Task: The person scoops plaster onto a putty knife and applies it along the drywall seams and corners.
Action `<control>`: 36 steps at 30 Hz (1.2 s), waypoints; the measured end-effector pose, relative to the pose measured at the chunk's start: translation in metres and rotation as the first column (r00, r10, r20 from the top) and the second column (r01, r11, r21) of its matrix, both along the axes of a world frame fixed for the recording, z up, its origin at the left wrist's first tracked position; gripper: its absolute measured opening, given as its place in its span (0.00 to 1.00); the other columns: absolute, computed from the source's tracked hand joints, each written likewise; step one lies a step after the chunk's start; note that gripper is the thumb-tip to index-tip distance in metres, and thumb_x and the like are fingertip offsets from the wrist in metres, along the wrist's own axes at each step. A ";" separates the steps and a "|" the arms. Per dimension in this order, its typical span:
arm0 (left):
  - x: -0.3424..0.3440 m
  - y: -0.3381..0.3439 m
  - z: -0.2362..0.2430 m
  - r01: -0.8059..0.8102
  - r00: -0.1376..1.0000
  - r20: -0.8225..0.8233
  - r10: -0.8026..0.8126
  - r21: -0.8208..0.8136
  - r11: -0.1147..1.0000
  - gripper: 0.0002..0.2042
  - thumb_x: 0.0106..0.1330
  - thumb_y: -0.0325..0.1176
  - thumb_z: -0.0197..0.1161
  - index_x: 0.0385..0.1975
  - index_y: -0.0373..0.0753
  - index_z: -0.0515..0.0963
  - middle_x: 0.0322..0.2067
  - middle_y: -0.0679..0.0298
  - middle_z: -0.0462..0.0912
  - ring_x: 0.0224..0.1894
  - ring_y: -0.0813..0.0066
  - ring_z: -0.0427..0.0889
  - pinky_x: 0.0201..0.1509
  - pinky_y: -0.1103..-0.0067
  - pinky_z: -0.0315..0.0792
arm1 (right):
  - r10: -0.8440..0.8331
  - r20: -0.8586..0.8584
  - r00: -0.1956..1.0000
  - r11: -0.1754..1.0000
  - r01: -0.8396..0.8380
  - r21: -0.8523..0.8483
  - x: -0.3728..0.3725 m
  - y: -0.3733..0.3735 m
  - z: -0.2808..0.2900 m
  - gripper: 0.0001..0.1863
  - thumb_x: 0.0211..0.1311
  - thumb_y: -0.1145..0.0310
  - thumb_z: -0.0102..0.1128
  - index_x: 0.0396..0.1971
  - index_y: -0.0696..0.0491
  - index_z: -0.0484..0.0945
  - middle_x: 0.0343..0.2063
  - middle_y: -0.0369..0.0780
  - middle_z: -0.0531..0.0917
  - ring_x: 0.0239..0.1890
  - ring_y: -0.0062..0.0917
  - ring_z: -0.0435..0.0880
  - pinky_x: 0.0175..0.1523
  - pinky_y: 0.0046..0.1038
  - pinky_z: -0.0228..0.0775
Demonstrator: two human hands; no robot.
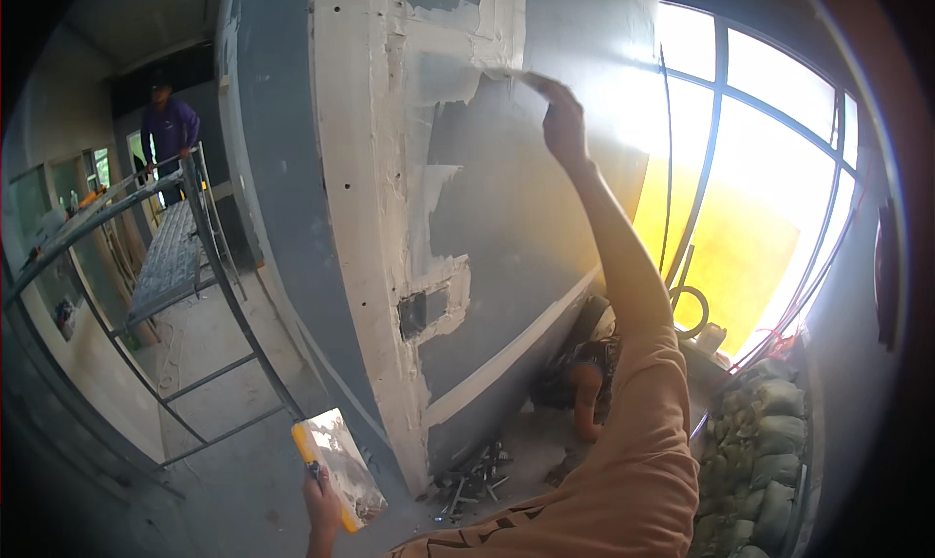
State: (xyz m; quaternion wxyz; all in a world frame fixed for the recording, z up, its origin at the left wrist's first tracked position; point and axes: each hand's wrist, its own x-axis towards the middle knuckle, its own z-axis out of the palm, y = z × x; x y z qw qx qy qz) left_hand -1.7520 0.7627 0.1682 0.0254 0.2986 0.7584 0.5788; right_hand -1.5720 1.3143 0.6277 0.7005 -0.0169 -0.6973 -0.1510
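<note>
My right hand (565, 125) grips a putty knife (532, 79) tightly, its blade up at the grey wall (516, 198) beside pale filler (438, 40). My left fingers curl round a yellow-edged plate (343, 461), held low. Leftward stands scaffolding (173, 256); sacks (776, 446) lie stacked rightward.

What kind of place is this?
It's probably a building site, inside a room being fixed up. There's a metal scaffold, a big grey wall patched with pale filler, and what look like piled-up bags.
</note>
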 end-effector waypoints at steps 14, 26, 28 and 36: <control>-0.003 -0.047 -0.036 -0.086 0.986 0.145 0.078 0.053 0.995 0.19 0.79 0.35 0.45 0.56 0.22 0.67 0.47 0.40 0.78 0.49 0.47 0.79 0.55 0.65 0.70 | -0.001 -0.206 0.979 1.000 -0.002 -0.017 -0.073 -0.036 -0.005 0.32 0.41 0.90 0.42 0.51 0.59 0.77 0.48 0.53 0.80 0.50 0.53 0.79 0.55 0.41 0.73; -0.023 -0.070 -0.043 -0.081 0.986 0.152 0.072 0.053 0.995 0.22 0.79 0.37 0.48 0.60 0.22 0.64 0.51 0.43 0.76 0.52 0.52 0.77 0.59 0.67 0.69 | -0.013 -0.363 0.932 0.760 -0.226 -0.609 0.024 -0.063 -0.022 0.17 0.59 0.84 0.60 0.49 0.62 0.78 0.44 0.46 0.85 0.45 0.34 0.84 0.52 0.31 0.73; -0.022 -0.066 -0.057 -0.117 0.982 0.163 0.099 0.100 0.988 0.23 0.79 0.39 0.49 0.61 0.24 0.63 0.52 0.46 0.75 0.52 0.55 0.77 0.60 0.68 0.69 | 0.444 -0.454 0.773 0.613 -0.631 -0.475 0.051 -0.043 -0.022 0.18 0.57 0.81 0.66 0.49 0.60 0.78 0.43 0.42 0.85 0.44 0.31 0.84 0.53 0.32 0.73; 0.030 -0.040 -0.059 -0.140 0.937 0.340 0.082 0.149 0.979 0.27 0.78 0.46 0.51 0.64 0.29 0.60 0.52 0.53 0.72 0.53 0.65 0.75 0.56 0.72 0.72 | -0.007 -0.320 0.947 0.696 -0.226 -0.682 0.047 0.018 0.006 0.18 0.53 0.73 0.67 0.45 0.57 0.80 0.40 0.46 0.87 0.43 0.40 0.85 0.53 0.42 0.75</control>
